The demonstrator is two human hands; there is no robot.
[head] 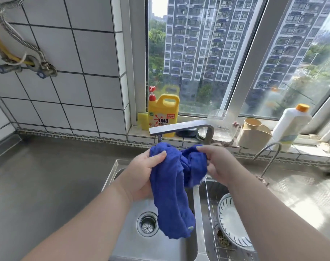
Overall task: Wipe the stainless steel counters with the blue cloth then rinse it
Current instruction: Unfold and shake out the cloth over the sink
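Both the left hand (141, 166) and right hand (217, 162) grip the cloth (171, 185) under the faucet (179, 127). Behind stands a yellow jug (163, 115) reading "OMO".

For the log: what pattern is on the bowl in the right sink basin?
White bowl with dark radiating stripes; head view.
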